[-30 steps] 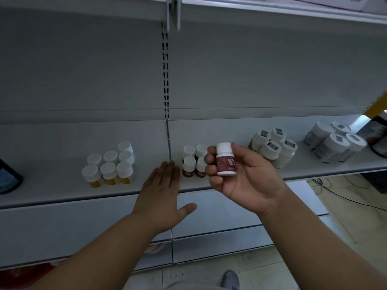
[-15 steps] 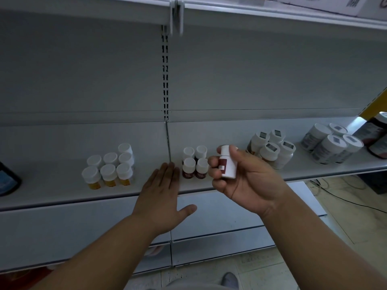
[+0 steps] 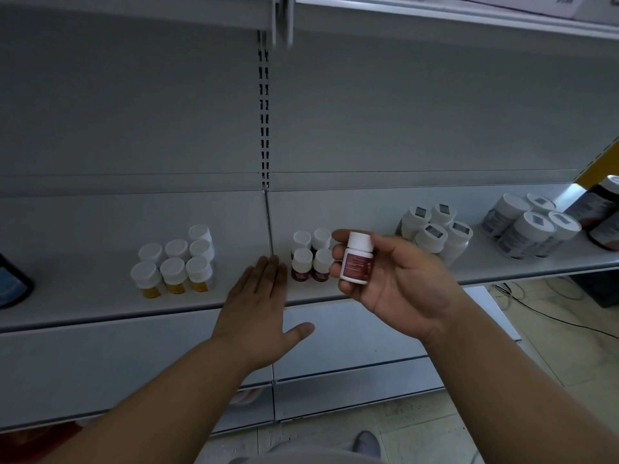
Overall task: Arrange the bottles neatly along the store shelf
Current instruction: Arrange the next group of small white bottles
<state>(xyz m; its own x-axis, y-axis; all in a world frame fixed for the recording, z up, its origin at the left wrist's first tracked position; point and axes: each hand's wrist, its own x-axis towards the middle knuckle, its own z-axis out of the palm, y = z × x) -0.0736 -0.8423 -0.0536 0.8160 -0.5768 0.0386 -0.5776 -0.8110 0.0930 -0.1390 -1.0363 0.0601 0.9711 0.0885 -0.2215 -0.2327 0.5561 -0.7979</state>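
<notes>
Right hand (image 3: 395, 283) grips one maroon-label bottle (image 3: 357, 259), upright, above the shelf (image 3: 83, 293) edge. Left hand (image 3: 258, 306) flat, empty. Step: placement. Next: set it at 3 o'clock of the maroon cluster (image 3: 310, 256).

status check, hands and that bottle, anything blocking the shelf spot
Right hand grips the maroon-label bottle, upright, off the shelf. Left hand open, flat at the shelf edge. Four matching bottles just behind; nothing blocking beside them.
</notes>
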